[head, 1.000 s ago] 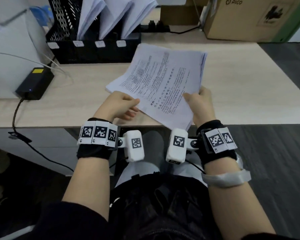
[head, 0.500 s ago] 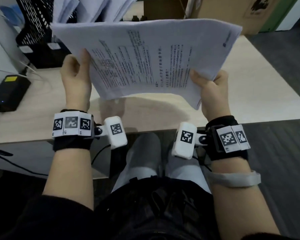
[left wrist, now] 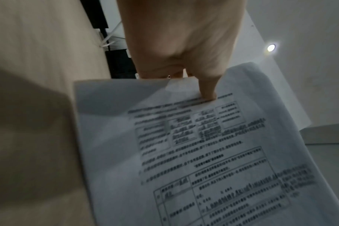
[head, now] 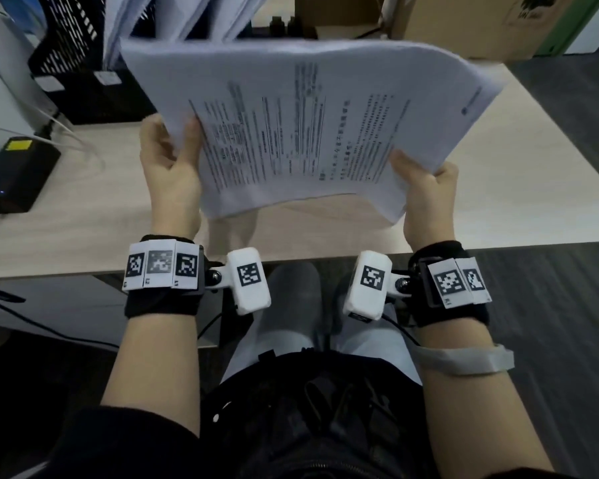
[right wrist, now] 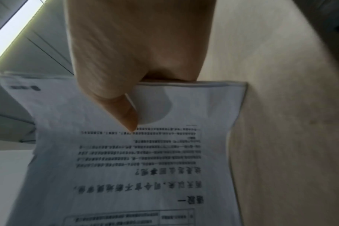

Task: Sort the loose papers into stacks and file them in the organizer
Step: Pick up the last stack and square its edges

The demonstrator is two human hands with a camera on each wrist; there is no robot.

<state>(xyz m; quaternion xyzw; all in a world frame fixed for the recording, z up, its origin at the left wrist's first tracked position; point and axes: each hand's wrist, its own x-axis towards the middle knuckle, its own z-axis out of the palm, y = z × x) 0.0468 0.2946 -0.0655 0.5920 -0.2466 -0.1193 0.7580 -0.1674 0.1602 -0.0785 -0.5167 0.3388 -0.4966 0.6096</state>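
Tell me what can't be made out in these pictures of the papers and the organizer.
- Printed text on the stack of papers: blurred in every view, unreadable.
- Sheet count: only edges show in the right wrist view.
- Organizer: its top is cut off by the head view's edge, its right part hidden behind the stack.
- Fingers of the left hand and right hand: behind the paper; only thumbs show.
- Cardboard box: cut off by the top edge.

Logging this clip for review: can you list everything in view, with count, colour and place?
paper stack: one, white, printed, held above the desk
organizer: one, black mesh, back left, white papers standing in it
desk: one, light wood
power adapter: one, black, yellow label, left on the desk
cardboard box: one, brown, back right
left hand: grips the stack's left end
right hand: grips its right end
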